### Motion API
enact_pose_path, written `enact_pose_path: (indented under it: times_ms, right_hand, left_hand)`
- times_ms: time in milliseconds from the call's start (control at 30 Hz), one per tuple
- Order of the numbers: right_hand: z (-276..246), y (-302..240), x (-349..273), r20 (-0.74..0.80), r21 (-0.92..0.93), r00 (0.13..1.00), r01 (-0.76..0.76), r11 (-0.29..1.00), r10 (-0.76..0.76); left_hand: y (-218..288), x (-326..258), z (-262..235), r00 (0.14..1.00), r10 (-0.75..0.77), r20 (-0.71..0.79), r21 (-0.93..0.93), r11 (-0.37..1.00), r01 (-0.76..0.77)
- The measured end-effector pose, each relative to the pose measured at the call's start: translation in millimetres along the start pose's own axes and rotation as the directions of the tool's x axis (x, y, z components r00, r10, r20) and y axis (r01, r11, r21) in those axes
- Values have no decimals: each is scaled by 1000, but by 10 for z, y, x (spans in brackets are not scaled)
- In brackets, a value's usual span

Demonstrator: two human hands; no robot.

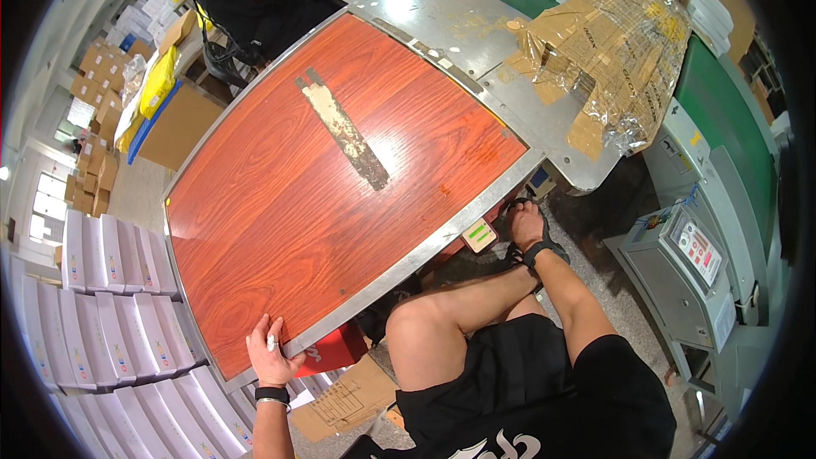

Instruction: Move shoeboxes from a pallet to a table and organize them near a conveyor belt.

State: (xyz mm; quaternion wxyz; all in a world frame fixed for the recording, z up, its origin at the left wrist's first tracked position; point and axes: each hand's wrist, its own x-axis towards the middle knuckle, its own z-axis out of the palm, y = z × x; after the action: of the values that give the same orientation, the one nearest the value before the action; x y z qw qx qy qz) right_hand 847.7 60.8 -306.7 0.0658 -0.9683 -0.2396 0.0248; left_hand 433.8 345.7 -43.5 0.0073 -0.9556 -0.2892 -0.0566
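My left hand (270,359) rests on the near left corner of a red wood-grain table (255,229), its fingers spread over the metal edge. A small white thing (272,342) sits at its fingers; too small to name. Down below the table's right edge, my right hand (527,225) is at my foot, on a black sandal (554,242), with its fingers curled and partly hidden. My bare leg (433,336) is bent across in front of me. A worn strip of tape (344,132) is stuck to the tabletop.
White boxes (110,323) are stacked on the left. A red box (333,352) and flattened cardboard (348,399) lie below the table. Taped cardboard (595,59) covers the metal surface at far right, beside a green conveyor (722,119) and control box (680,263). A co-worker (242,0) stands beyond.
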Motion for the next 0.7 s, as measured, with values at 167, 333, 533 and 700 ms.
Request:
enact_pose_path:
  times_ms: [167,333,533,700]
  right_hand:
    - [-54,-47,5,139,-29,989,-43,999,46]
    - [-30,-36,-6,110,-15,992,-54,998,55]
    - [58,38,-67,45,-97,998,-27,995,32]
    - [-40,-18,-93,78,-100,995,-49,994,57]
  left_hand:
    - [-17,-15,5,1000,9,-2,6,1000,-9]
    - [-2,-11,6,999,26,-27,6,1000,-26]
    - [-13,-55,-5,1000,14,-7,-5,1000,-14]
    - [-6,-78,-29,1000,1,3,-1,1000,-1]
